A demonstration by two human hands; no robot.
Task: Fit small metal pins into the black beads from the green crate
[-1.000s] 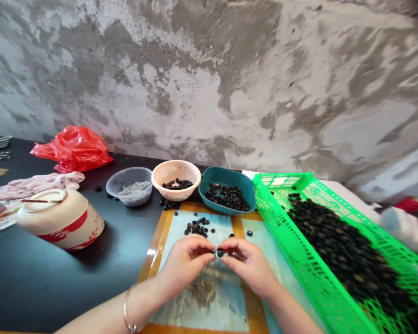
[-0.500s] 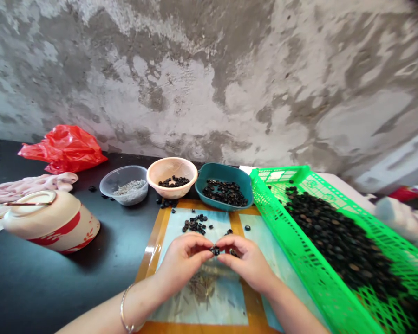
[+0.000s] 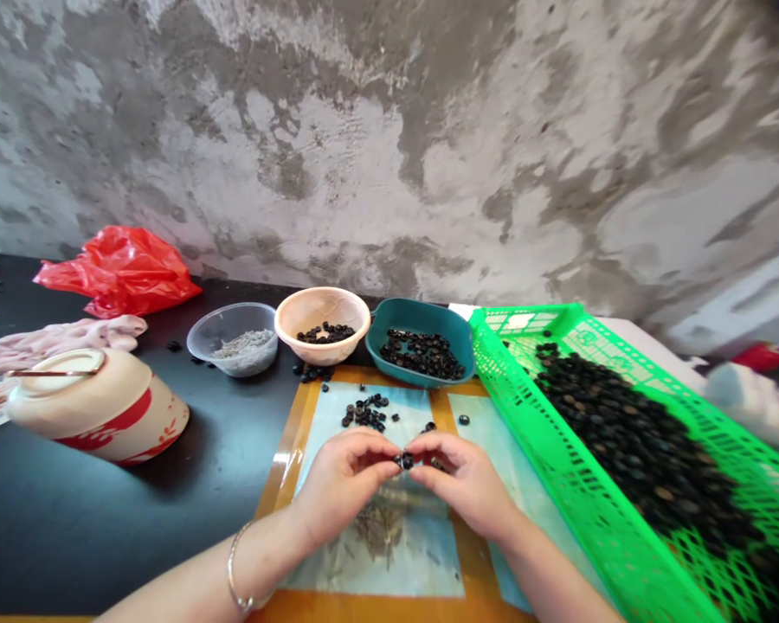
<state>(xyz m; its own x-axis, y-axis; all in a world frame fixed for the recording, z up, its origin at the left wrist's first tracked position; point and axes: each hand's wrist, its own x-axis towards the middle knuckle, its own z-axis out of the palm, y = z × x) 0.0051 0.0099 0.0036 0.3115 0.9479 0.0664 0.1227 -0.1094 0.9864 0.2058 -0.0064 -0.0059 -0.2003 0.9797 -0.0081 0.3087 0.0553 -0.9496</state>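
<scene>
My left hand (image 3: 347, 467) and my right hand (image 3: 464, 476) meet over the light-blue mat (image 3: 421, 562), fingertips almost touching. Both pinch a small black round part (image 3: 405, 460) between thumb and forefinger; its exact kind is too small to make out. A pile of similar small black round parts (image 3: 363, 414) lies on the mat just beyond my left hand. One more black round part (image 3: 463, 420) lies farther right. Below my hands, a heap of thin brownish-grey pins or slivers (image 3: 380, 528) shows on the mat.
Along the back stand a clear bowl (image 3: 198, 333) of thin grey pieces, a pinkish bowl (image 3: 328, 303) and a teal basin (image 3: 399, 313), both with black parts. A green crate (image 3: 558, 502) full of black parts borders the right. A cream container (image 3: 104, 407) and red bag (image 3: 126, 272) are left.
The whole view has shifted slightly. My hands stay together at nearly the same spot, still pinching the small black part.
</scene>
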